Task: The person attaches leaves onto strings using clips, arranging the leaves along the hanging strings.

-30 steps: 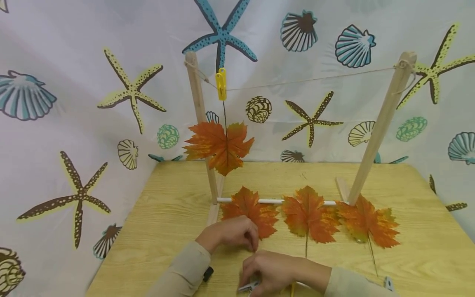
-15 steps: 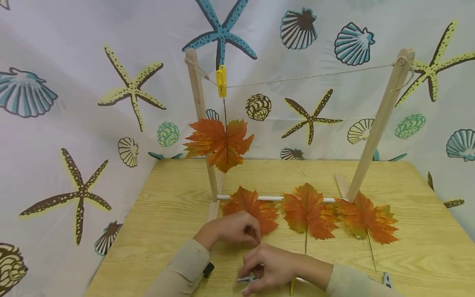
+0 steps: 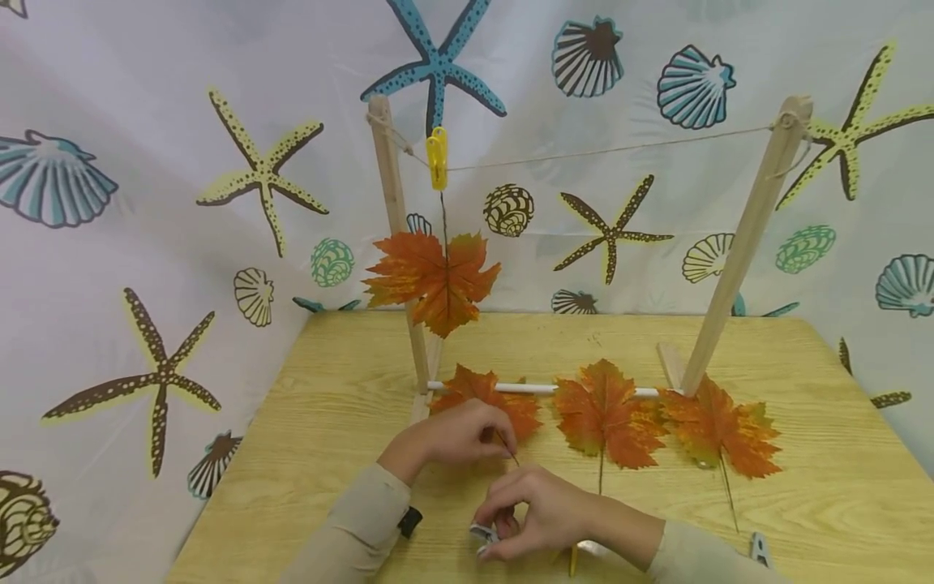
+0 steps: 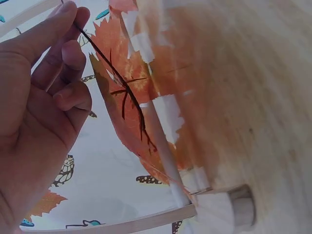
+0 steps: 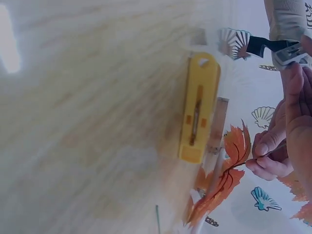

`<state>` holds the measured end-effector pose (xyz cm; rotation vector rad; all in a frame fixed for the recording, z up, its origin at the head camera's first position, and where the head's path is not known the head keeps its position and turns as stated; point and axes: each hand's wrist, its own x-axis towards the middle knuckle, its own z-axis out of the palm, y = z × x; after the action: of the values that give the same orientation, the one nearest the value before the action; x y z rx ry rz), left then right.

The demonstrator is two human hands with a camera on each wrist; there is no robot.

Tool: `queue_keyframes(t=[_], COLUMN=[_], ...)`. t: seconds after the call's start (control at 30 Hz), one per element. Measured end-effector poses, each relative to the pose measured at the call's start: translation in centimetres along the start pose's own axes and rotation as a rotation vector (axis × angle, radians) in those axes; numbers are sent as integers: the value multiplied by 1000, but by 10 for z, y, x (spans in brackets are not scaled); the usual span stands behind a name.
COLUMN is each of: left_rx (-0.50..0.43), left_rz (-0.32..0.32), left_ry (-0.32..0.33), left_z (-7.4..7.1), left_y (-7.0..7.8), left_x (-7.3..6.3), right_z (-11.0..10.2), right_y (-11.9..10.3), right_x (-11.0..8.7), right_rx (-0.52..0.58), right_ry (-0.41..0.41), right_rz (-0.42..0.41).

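My left hand (image 3: 467,434) pinches the dark stem (image 4: 105,56) of an orange artificial maple leaf (image 4: 129,68) between thumb and fingertips. In the head view the hand covers part of that leaf, whose blade lies close to the white rod. Just nearer to me, my right hand (image 3: 536,511) holds a grey clothespin (image 3: 483,533) between thumb and fingers; the right wrist view shows it only at the edge. A yellow clothespin (image 5: 200,107) lies on the table below my right wrist.
A wooden frame with a left post (image 3: 397,219) and right post (image 3: 744,243) carries a string (image 3: 606,152). A yellow clothespin (image 3: 438,160) hangs one leaf (image 3: 438,280) there. Two more leaves, one central (image 3: 606,414) and one right (image 3: 718,430), lie on the table, near another grey clothespin (image 3: 760,550).
My left hand has risen slightly, lifting the leaf's stem, which now shows at the fingertips. My right hand has turned the grey clothespin and shifted a little.
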<state>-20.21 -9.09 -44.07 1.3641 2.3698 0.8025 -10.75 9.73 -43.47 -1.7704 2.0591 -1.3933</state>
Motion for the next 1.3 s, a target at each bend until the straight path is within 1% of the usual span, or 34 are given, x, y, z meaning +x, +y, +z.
queue_keyframes(t=[0.17, 0.3, 0.43, 0.53, 0.67, 0.83, 0.93, 1.07, 1.2, 1.3], left_rx=[11, 29, 36, 1, -43, -72, -84, -85, -86, -98], left_rz=[6, 29, 49, 43, 35, 62, 60, 40, 43, 61], left_ry=[44, 91, 128, 145, 171, 202, 234, 267, 279, 294], left_z=[-8, -14, -16, -19, -23, -29, -36, -46, -51, -54], left_y=[3, 4, 3, 4, 6, 10, 16, 23, 26, 28], left_x=[0, 1, 0, -1, -2, -2, -4, -5, -6, -6], right_z=[-5, -5, -3, -3, -5, -12, -17, -25, -28, -30], right_y=[-4, 6, 18, 22, 22, 18, 17, 17, 18, 17], right_x=[2, -2, -8, -10, -10, -8, -7, -4, -1, 1], right_rx=[-4, -12, -22, -29, -36, -31, -36, -48, -50, -39], right_ry=[53, 112, 127, 135, 173, 216, 227, 240, 236, 236], right_rz=[-49, -65, -46, -39, -14, 33, 44, 59, 66, 77])
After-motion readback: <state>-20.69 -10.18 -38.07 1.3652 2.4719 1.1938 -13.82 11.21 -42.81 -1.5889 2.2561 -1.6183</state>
